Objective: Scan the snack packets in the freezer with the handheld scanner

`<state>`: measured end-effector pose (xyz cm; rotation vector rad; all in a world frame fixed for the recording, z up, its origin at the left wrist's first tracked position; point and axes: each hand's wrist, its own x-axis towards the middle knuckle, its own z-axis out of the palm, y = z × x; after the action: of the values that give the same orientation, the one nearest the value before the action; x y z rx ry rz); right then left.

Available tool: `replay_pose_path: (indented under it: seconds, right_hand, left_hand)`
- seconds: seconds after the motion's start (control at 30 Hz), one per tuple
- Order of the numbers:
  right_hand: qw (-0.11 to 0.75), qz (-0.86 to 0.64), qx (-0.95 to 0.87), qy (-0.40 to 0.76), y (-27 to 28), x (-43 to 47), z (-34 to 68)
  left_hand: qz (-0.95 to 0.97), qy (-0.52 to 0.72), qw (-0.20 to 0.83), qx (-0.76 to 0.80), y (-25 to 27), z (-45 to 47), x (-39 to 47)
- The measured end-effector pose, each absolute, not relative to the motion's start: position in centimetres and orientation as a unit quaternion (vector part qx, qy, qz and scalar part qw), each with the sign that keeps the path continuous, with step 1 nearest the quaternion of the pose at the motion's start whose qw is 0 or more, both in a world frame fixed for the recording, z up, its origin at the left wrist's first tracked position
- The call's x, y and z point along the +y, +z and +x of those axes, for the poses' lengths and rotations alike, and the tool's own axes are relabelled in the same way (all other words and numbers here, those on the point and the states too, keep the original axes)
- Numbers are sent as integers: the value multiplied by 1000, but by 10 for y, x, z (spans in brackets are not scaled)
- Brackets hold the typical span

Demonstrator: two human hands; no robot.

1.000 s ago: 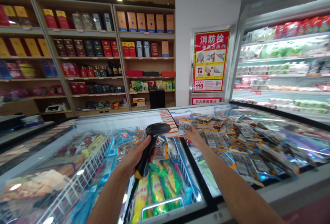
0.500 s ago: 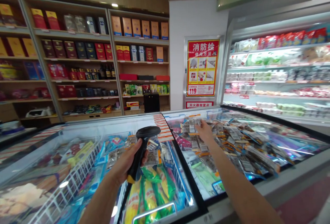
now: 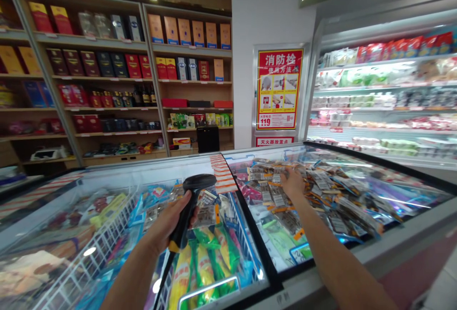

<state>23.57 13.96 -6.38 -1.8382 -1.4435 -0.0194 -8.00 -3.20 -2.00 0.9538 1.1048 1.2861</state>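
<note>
My left hand (image 3: 174,217) is closed around the handle of a black barcode scanner (image 3: 189,205) with a yellow lower end. Its head points up and to the right, and a cable (image 3: 164,272) hangs below. Over the right part of a chest freezer, my right hand (image 3: 294,184) reaches into a spread of small clear-and-orange food packets (image 3: 323,181) lying on the glass lid (image 3: 264,226). Its fingertips are closed on one packet (image 3: 280,173) near the far side of the pile; the packet's outline blends with its neighbours.
Under the left glass, yellow-green bags (image 3: 205,262) stand beside a white wire basket wall (image 3: 96,243). A black frame bar (image 3: 250,215) divides the freezer. Behind are shelves of boxes (image 3: 110,65), a red fire-hydrant sign (image 3: 280,88) and a lit fridge (image 3: 385,105).
My right hand has moved a little to the right over the packets. The scanner in my left hand has shifted slightly left. The camera view has also shifted a little.
</note>
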Motion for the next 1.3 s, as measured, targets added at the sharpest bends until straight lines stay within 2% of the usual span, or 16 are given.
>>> replay_pose_path:
  seconds: [0.23, 0.37, 0.6, 0.73, 0.97, 1.07, 1.3]
  right_hand:
    - [393, -748, -532, -55, -61, 133, 235]
    - [432, -657, -610, -99, -54, 117, 195]
    - [320, -478, -818, 29, -59, 72, 89]
    - [220, -507, -832, 51, -61, 52, 63]
    - [169, -552, -816, 13, -61, 40, 69]
    - [165, -556, -814, 16, -63, 49, 76]
    - [215, -616, -758, -5, -71, 73, 94]
  left_hand:
    - [398, 551, 547, 489, -16, -84, -31]
    - [408, 559, 519, 501, -18, -85, -30]
    - [426, 561, 483, 520, -25, -93, -39]
    - [418, 571, 476, 522, -27, -97, -42]
    - [408, 573, 488, 516, -25, -100, -41]
    - [400, 574, 489, 521, -25, -100, -41]
    - [401, 575, 505, 505, -28, -99, -40]
